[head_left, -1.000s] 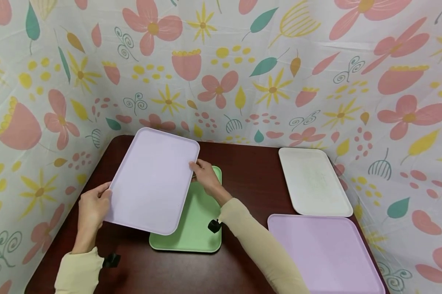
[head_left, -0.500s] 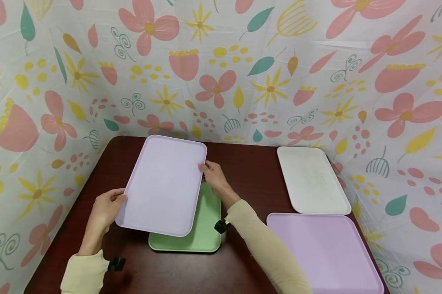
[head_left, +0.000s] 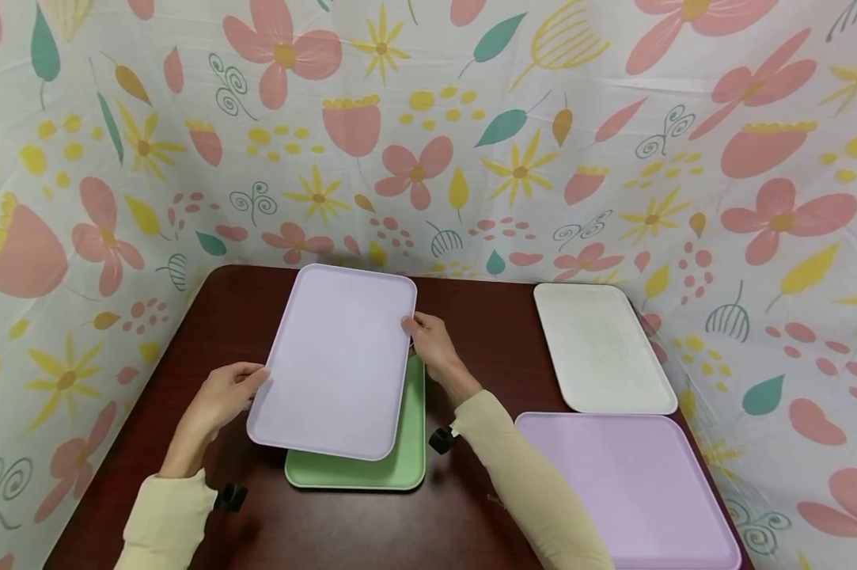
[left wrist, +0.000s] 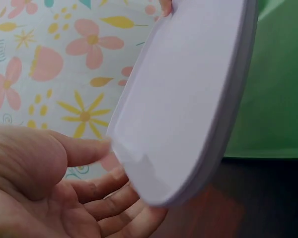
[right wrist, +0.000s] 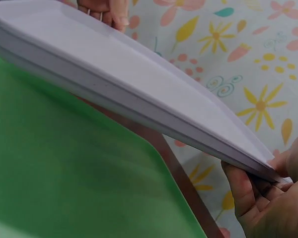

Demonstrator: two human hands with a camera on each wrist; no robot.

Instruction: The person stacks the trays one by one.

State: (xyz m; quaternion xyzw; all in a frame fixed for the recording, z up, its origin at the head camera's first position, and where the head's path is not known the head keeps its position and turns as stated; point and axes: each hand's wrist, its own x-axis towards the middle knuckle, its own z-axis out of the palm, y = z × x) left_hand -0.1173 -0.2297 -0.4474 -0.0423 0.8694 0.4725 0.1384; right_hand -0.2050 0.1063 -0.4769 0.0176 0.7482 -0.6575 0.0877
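Note:
A pale lavender tray (head_left: 337,356) is held tilted above a light green tray (head_left: 357,473), covering much of it. My left hand (head_left: 221,400) holds the lavender tray's left edge, the thumb (left wrist: 87,150) at the rim and the fingers beneath. At the right edge, toward the far corner, my right hand (head_left: 431,346) pinches the rim between thumb and fingers. In the right wrist view the lavender tray's side (right wrist: 104,94) shows a stepped double line; I cannot tell whether a second tray is stacked there. The green tray lies flat on the table.
On the right of the dark red-brown table (head_left: 471,317) lie a white tray (head_left: 604,348) at the back and a purple tray (head_left: 627,483) in front, their edges close together. A flower-printed cloth (head_left: 428,119) hangs behind and at both sides.
Both hands have carried the lavender tray rightward and slightly down, so it covers more of the green tray. The other trays stay where they were.

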